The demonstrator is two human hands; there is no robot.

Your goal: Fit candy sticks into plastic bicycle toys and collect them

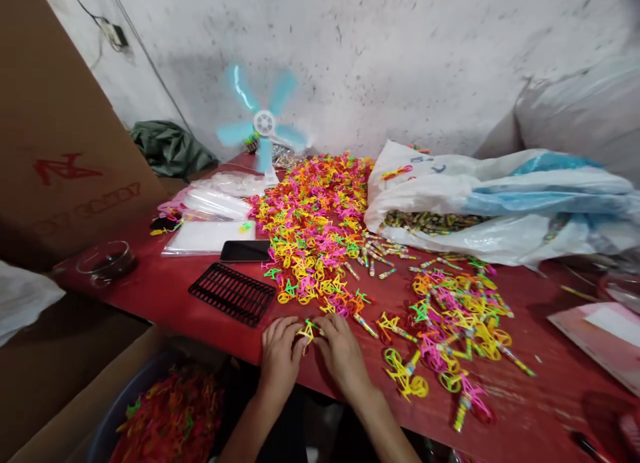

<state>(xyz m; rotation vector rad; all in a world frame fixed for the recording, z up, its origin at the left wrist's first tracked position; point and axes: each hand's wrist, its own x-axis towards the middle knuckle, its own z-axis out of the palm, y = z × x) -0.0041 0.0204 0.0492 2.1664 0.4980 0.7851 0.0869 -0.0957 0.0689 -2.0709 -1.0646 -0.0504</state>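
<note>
Both hands meet at the front edge of the red table. My left hand [283, 357] is closed, pinching the yellow side of a small plastic toy bicycle [308, 331]. My right hand [344, 357] is closed on its green end from the other side; the fingers partly cover it. Just beyond lies a big heap of loose toy bicycle pieces [313, 249] in yellow, pink, orange and green. On the right is a smaller pile of toy bicycles [453, 316], several joined to patterned tubes. One such tube [366, 325] rests beside my right hand.
Left of the heap lie a black slotted tray [233, 293], a phone [245, 251] and clear plastic bags [210, 237]. A blue fan [265, 123] spins behind. A white sack [435, 189] of tubes stands back right. Below left is a tub [107, 419] of red pieces.
</note>
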